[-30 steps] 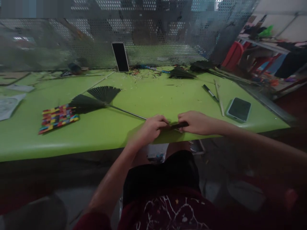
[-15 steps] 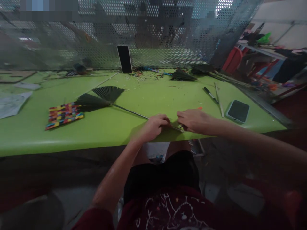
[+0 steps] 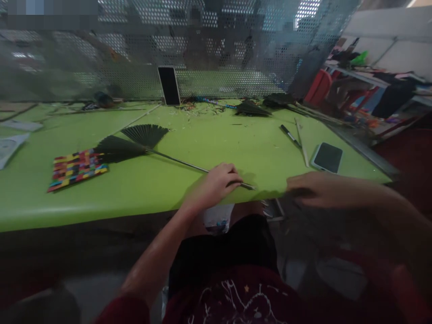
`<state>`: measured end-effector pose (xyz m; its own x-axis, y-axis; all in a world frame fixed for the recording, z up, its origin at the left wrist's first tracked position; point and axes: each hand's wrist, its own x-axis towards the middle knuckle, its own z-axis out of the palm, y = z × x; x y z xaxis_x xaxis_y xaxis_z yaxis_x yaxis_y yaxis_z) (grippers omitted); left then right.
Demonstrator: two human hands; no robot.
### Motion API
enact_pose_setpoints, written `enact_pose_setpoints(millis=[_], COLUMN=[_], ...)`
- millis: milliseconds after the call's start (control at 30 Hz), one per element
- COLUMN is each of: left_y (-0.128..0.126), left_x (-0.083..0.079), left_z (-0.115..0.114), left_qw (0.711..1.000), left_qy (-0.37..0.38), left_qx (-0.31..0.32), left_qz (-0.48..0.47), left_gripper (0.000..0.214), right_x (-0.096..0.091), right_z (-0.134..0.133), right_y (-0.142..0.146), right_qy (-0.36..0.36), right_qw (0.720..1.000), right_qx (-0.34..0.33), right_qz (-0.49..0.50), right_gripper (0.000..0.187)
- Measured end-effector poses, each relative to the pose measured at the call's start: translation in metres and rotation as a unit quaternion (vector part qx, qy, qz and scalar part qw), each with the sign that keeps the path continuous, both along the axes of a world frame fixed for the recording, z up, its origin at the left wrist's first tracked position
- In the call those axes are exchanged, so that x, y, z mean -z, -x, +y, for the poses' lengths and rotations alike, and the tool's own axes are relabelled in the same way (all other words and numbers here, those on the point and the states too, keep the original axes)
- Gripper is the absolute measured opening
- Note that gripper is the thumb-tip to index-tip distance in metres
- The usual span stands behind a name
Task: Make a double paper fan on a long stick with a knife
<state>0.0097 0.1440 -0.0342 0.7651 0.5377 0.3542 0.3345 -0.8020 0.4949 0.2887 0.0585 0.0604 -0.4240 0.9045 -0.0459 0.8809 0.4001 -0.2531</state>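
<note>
A dark pleated palm leaf (image 3: 145, 135) lies on the green table, its long stem (image 3: 178, 160) running right toward the front edge. My left hand (image 3: 221, 177) is closed around this stem close to its end (image 3: 249, 186), which sticks out past the fingers. My right hand (image 3: 310, 189) hovers at the table's front edge, apart from the stem and a little blurred. Its fingers are curled together, and what they hold, if anything, is hidden. Beside the leaf's left side lies a colourful woven mat (image 3: 79, 168), partly touched by the leaf tips.
A phone (image 3: 327, 157) lies on the right, near a black marker (image 3: 290, 136) and a pale stick (image 3: 302, 143). Another phone (image 3: 169, 86) leans against the perforated metal screen (image 3: 216, 58). More dark leaves (image 3: 253, 108) and scraps lie along the back; papers (image 3: 11, 146) at far left.
My right hand has drawn away from the stem's end, moving right and toward the table edge. My left hand keeps its hold on the stem. The view has turned slightly right.
</note>
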Motion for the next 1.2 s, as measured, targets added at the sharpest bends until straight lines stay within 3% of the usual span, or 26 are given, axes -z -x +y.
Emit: enact_pose_setpoints(millis=[67, 167, 300, 467, 633, 867, 1200], left_y=[-0.002, -0.001, 0.001, 0.002, 0.002, 0.002, 0.003], left_x=[0.001, 0.003, 0.004, 0.002, 0.0, 0.0, 0.001], left_z=[0.0, 0.0, -0.001, -0.001, -0.001, -0.002, -0.002], left_qw=[1.0, 1.0, 1.0, 1.0, 1.0, 1.0, 1.0], left_qy=[-0.005, 0.001, 0.002, 0.006, 0.019, 0.014, -0.01], left_qx=[0.001, 0.001, 0.003, 0.011, 0.021, -0.008, 0.022], left_qz=[0.006, -0.001, -0.001, -0.006, -0.006, -0.003, 0.009], left_gripper=[0.021, 0.019, 0.019, 0.018, 0.021, 0.019, 0.02], right_x=[0.01, 0.026, 0.035, 0.027, 0.028, 0.028, 0.03], right_z=[0.007, 0.028, 0.042, 0.043, 0.046, 0.051, 0.047], right_y=[0.018, 0.05, 0.07, 0.077, 0.081, 0.07, 0.077], right_qy=[0.075, 0.044, 0.046, 0.074, 0.045, 0.12, 0.085], right_qw=[0.997, 0.998, 0.999, 0.995, 0.993, 0.993, 0.995], right_qx=[-0.01, 0.05, 0.017, -0.005, -0.026, -0.009, -0.026], right_qz=[0.009, 0.022, -0.012, -0.064, -0.109, -0.004, -0.041], right_gripper=[0.024, 0.024, 0.017, 0.013, 0.007, 0.026, 0.008])
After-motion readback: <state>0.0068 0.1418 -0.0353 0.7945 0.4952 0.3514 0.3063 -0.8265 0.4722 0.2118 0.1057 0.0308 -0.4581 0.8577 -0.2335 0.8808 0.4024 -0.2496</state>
